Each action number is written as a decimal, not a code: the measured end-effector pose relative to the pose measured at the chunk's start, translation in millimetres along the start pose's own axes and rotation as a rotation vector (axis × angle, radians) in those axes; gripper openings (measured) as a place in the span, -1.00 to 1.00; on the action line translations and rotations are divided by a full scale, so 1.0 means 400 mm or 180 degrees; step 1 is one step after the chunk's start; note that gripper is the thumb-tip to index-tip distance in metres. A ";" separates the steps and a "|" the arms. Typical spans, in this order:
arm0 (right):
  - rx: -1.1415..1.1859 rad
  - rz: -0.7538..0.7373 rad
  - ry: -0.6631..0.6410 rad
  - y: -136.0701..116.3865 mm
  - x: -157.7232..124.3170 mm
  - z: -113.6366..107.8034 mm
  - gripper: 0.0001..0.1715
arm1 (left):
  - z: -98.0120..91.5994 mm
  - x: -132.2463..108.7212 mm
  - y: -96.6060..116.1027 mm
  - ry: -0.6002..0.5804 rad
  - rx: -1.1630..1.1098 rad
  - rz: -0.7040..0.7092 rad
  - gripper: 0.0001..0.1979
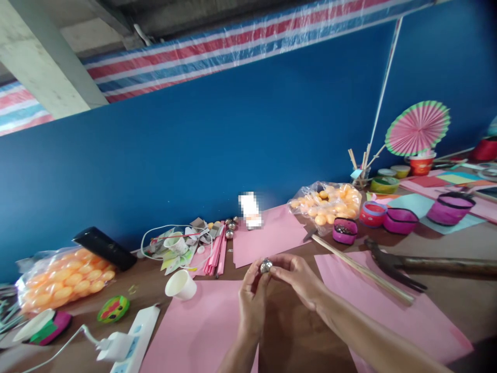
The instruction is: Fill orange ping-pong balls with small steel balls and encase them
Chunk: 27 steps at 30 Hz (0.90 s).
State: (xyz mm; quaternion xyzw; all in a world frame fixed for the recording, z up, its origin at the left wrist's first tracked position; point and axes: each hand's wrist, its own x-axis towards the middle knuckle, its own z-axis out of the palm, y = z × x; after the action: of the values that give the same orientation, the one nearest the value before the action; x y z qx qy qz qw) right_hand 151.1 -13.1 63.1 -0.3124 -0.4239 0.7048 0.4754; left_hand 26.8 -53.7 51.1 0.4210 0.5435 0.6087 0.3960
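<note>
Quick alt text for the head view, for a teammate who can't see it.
The left hand and right hand hold a small shiny ball at their fingertips over a brown table. A white cup lies tilted to the left; a claw hammer lies to the right. Behind stands a blue wall.

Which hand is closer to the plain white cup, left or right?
Left. The left hand is apart from the plain white cup, across pink paper to its right; the right hand is farther right, beyond the left hand.
</note>
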 end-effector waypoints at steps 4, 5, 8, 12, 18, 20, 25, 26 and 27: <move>0.0008 0.0035 -0.0033 -0.004 0.004 0.000 -0.60 | 0.007 -0.001 0.004 -0.0035 -0.0307 -0.0154 -0.57; -0.0014 0.0030 -0.0026 -0.007 0.004 0.000 -0.59 | 0.008 0.000 0.005 -0.0077 -0.0447 -0.0205 -0.56; -0.0114 -0.0047 -0.0078 -0.011 0.005 -0.002 -0.57 | 0.010 0.003 0.008 -0.0205 -0.0886 -0.0327 -0.57; -0.0526 -0.0365 -0.0143 -0.004 0.005 -0.006 -0.57 | 0.011 0.006 0.016 -0.0275 -0.1265 -0.0445 -0.57; -0.1350 -0.0804 0.0142 -0.004 -0.005 0.001 -0.71 | 0.016 0.010 0.027 -0.0163 -0.1007 -0.0444 -0.57; -0.1531 -0.0885 0.0192 -0.006 -0.009 0.006 -0.74 | 0.017 0.011 0.027 -0.0171 -0.1002 -0.0407 -0.60; -0.1728 -0.1026 0.0095 0.005 -0.015 0.015 -0.72 | 0.021 0.010 0.018 -0.0140 -0.1102 -0.0478 -0.66; -0.1833 -0.1048 0.0011 0.005 -0.015 0.011 -0.71 | 0.021 0.010 0.016 -0.0122 -0.1148 -0.0552 -0.66; -0.1996 -0.1101 -0.0070 0.003 -0.013 0.002 -0.69 | 0.020 0.009 0.013 -0.0103 -0.1217 -0.0646 -0.68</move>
State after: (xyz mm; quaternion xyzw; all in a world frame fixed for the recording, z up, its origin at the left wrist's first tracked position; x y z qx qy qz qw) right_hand 151.8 -18.5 62.8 -0.3592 -0.6712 0.4529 0.4641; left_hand 32.9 -48.0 57.0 0.2911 0.4513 0.6509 0.5367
